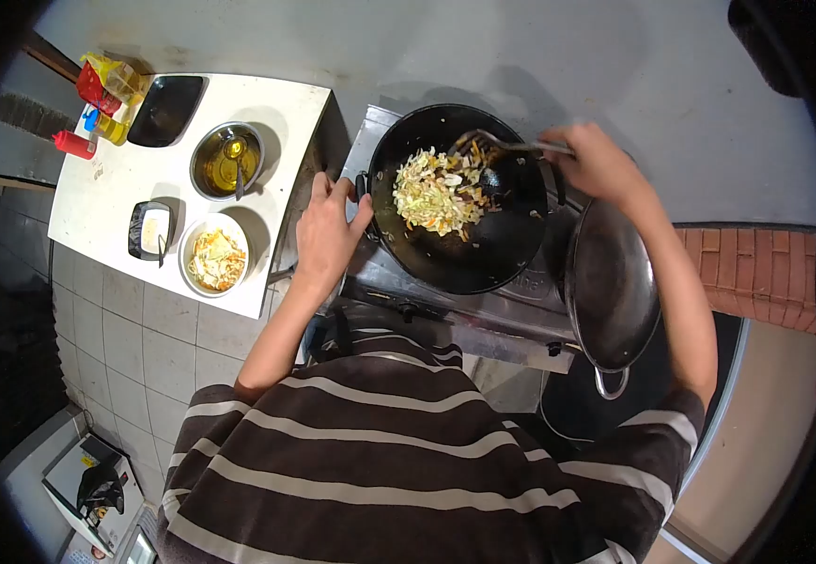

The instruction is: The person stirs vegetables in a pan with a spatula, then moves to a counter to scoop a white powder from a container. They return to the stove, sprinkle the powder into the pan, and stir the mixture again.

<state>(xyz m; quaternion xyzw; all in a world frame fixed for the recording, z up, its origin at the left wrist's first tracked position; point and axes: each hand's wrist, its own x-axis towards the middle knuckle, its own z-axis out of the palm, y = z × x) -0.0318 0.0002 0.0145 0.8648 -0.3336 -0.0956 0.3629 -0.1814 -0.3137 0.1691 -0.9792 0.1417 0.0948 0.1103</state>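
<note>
A black wok (511, 240) sits on the stove, with a heap of chopped cabbage and carrot (436, 193) on its left side. My left hand (326, 230) is closed at the wok's left handle (364, 195), thumb and fingers around it. From the right, my right hand (591, 164) grips the handle of a metal spatula (516, 146). The spatula's head reaches into the wok at the upper edge of the vegetables and is partly hidden by them.
A gas stove (408, 299) carries the wok and, at right, a large dark pan (614, 282). On the white table (281, 113) stand an oil bowl with a ladle (227, 162), a bowl of shredded vegetables (215, 258), a small black dish (150, 230), a black tray (168, 111) and bottles (74, 144).
</note>
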